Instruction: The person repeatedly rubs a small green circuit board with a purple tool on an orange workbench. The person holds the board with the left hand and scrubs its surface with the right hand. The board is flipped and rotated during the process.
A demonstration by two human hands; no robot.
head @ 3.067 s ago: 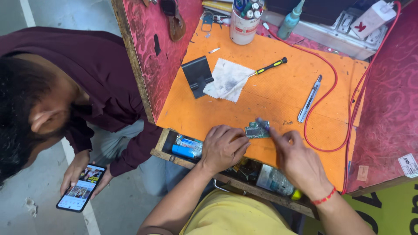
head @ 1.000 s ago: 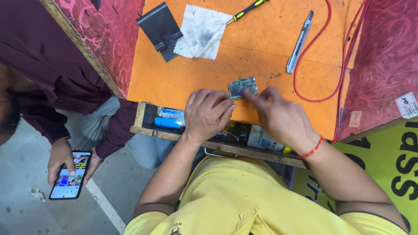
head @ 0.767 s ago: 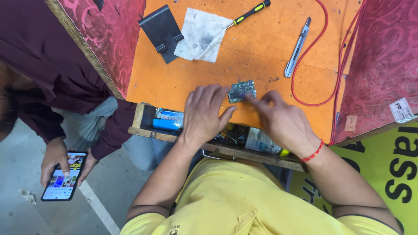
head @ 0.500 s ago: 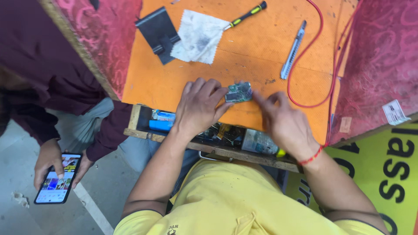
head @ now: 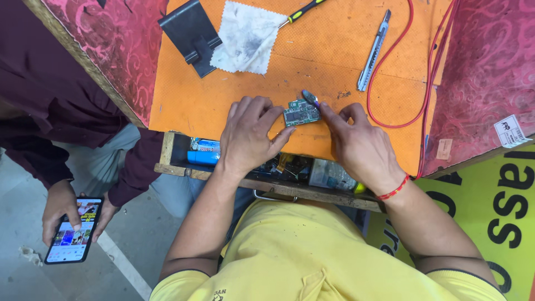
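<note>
The circuit board (head: 301, 112) lies flat on the orange tabletop (head: 195, 106), just below the knife (head: 374, 51). The left hand (head: 249, 135) pins its edge, steadying it; the right hand (head: 359, 146) pinches a small tool (head: 310, 98) against its top corner.

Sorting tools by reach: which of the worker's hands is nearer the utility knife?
Right. The right hand lies just below the utility knife; the left hand is farther left.

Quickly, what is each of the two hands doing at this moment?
Left hand: holds the small circuit board on the orange mat.
Right hand: grips a thin tool.
</note>
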